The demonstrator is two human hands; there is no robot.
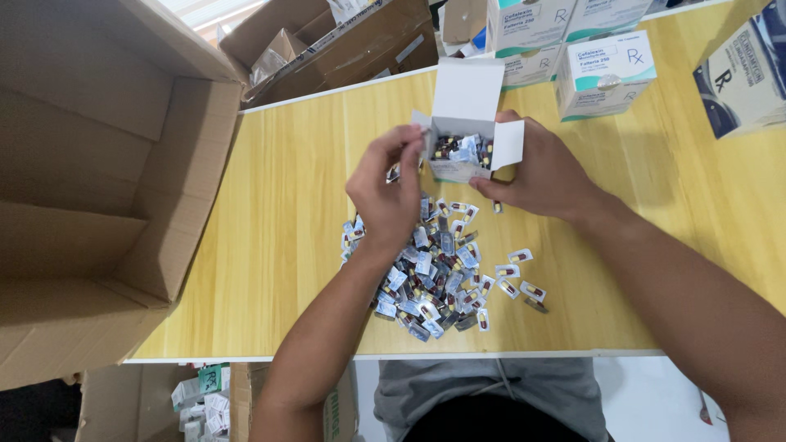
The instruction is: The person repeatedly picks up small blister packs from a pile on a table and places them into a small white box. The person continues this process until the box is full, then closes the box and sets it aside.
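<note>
Right hand (544, 176) grips the small white box (467, 123) at its right side, upper centre of frame, lid flap up, capsule packs visible inside. Left hand (386, 192) just left of the box opening, fingertips pinched at the box's left flap; can't tell if they hold a pack. Pile of capsule packs (438, 270) on the yellow table (278, 229), centre, below both hands. Big open carton (98, 180) far left. Closed white-teal boxes (602, 74) upper right.

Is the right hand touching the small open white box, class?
Touching. The head view shows the right hand gripping the small open white box from its side, fingers under it.
</note>
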